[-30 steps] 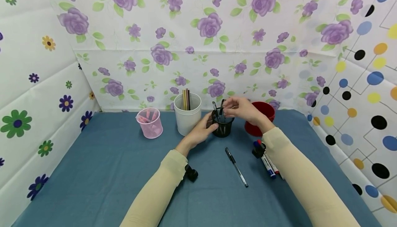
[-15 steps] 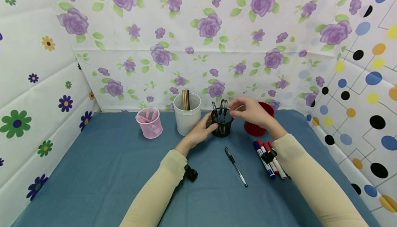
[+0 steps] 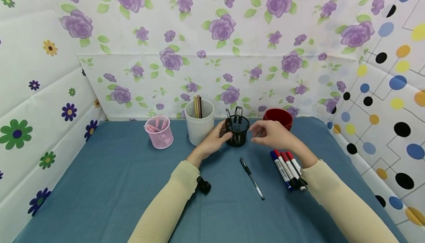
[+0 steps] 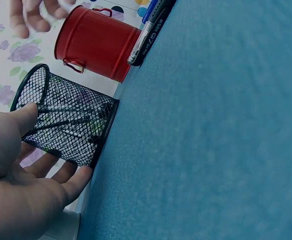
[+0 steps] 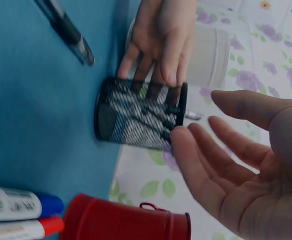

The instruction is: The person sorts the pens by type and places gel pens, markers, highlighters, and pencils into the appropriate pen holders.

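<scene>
The head view shows a floral backdrop (image 3: 199, 33) behind a blue table (image 3: 109, 198), over which a person's two sleeved arms reach toward a black mesh cup. The left hand (image 3: 212, 141) holds that cup by its left side, the thumb near the rim and the fingers bent around the wall. The right hand (image 3: 273, 134) is half open, thumb parted from loosely bent fingers, with nothing in its hold; its fingertips are just beside the cup's right side, and the left wrist view shows a gap between them.

The white container (image 3: 200, 128), with pencils standing in it, is behind the left hand. The red bucket (image 3: 278, 115) stands behind the right hand, partly covered by it. Between the hands, the black mesh cup (image 3: 237, 138) stands upright on the table. The pink cup (image 3: 161, 141), holding pink sticks, is well to the left of both hands.

Four markers (image 3: 288, 169) lie side by side under the right wrist. A single pen (image 3: 251, 178) lies aslant in front of the mesh cup, apart from either hand, while several pens (image 3: 239, 115) lean inside the cup.
</scene>
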Demonstrator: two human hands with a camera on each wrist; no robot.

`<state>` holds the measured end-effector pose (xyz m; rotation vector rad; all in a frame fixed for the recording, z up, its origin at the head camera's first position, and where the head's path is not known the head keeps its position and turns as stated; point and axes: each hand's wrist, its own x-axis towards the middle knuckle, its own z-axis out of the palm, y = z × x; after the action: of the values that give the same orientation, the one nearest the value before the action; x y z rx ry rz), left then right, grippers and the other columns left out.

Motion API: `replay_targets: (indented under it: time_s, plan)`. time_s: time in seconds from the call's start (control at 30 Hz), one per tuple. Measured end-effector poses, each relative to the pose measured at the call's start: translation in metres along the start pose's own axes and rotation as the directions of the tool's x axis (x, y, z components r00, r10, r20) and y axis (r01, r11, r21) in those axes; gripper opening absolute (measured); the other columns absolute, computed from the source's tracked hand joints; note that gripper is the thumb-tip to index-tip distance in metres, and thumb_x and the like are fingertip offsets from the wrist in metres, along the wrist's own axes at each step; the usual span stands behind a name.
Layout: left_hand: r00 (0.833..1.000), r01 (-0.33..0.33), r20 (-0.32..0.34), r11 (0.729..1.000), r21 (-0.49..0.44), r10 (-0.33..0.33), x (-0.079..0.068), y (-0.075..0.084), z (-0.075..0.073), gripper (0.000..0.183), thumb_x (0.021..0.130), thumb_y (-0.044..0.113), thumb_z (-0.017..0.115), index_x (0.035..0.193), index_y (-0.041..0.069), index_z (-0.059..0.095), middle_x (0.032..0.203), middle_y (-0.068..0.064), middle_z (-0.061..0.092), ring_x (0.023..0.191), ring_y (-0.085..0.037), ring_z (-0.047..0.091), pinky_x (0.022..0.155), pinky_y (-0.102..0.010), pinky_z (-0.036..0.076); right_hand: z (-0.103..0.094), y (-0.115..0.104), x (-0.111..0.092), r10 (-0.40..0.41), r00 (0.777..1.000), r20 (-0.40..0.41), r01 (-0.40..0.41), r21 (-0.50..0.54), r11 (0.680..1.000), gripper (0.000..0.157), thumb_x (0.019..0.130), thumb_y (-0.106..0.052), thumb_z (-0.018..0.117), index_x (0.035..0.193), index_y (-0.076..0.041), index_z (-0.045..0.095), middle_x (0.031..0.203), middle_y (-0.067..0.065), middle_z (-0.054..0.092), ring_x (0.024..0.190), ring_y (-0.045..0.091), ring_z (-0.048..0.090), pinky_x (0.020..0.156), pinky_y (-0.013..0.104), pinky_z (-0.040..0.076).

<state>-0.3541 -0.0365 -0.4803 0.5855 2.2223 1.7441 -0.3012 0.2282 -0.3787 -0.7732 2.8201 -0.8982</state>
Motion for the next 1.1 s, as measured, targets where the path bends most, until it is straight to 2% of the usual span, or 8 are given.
replay_targets:
  time_s: [0.2, 0.43, 0.6, 0.8, 1.1]
  plan:
    - [1.0, -0.021, -0.003, 1.0, -0.004, 0.021, 0.001, -0.001, 0.0, 0.066, 0.113, 0.029, 0.055, 0.171, 0.022, 0.022, 0.172, -0.011, 0.032, 0.158, -0.033, 0.032, 0.124, -0.053, 0.035, 0.016, -0.001, -0.012, 0.043, 0.996, 0.074, -0.045, 0.036, 0.998, 0.03, 0.097, -0.017, 0.08, 0.123, -0.006, 0.071, 0.1, 0.003, 0.074, 0.07, 0.011, 0.069, 0.066, 0.031, 0.059]
    - [1.0, -0.017, -0.006, 1.0, -0.005, 0.017, 0.0, 0.0, 0.0, 0.066, 0.113, 0.029, 0.056, 0.17, 0.021, 0.024, 0.172, -0.011, 0.032, 0.159, -0.033, 0.031, 0.124, -0.054, 0.035, 0.036, -0.003, -0.022, 0.135, 0.98, 0.149, -0.143, 0.049, 0.988, 0.035, 0.096, -0.016, 0.081, 0.125, -0.002, 0.07, 0.096, 0.004, 0.073, 0.066, 0.015, 0.07, 0.065, 0.032, 0.06]
    - [1.0, -0.012, -0.01, 1.0, 0.008, 0.012, -0.001, 0.001, 0.0, 0.067, 0.113, 0.03, 0.056, 0.17, 0.021, 0.023, 0.171, -0.011, 0.032, 0.158, -0.032, 0.032, 0.124, -0.053, 0.035, 0.05, -0.005, -0.027, 0.167, 0.967, 0.191, -0.177, 0.035, 0.984, 0.036, 0.096, -0.013, 0.08, 0.127, 0.0, 0.067, 0.089, 0.003, 0.071, 0.061, 0.017, 0.069, 0.064, 0.032, 0.06]
    - [1.0, -0.011, -0.006, 1.0, 0.003, 0.011, 0.0, 0.0, -0.001, 0.067, 0.113, 0.03, 0.056, 0.17, 0.021, 0.023, 0.172, -0.01, 0.031, 0.159, -0.032, 0.031, 0.124, -0.054, 0.035, 0.063, -0.008, -0.032, 0.211, 0.955, 0.208, -0.218, 0.01, 0.976, 0.04, 0.094, -0.014, 0.082, 0.128, 0.0, 0.066, 0.079, 0.002, 0.066, 0.057, 0.017, 0.067, 0.06, 0.031, 0.058]
    - [1.0, -0.014, -0.006, 1.0, 0.01, 0.014, 0.0, 0.001, 0.0, 0.066, 0.113, 0.029, 0.055, 0.171, 0.022, 0.023, 0.172, -0.01, 0.032, 0.158, -0.032, 0.032, 0.124, -0.053, 0.035, 0.077, -0.01, -0.034, 0.251, 0.946, 0.203, -0.252, -0.022, 0.968, 0.039, 0.092, -0.015, 0.086, 0.124, -0.002, 0.067, 0.074, 0.003, 0.065, 0.054, 0.016, 0.065, 0.055, 0.031, 0.056]
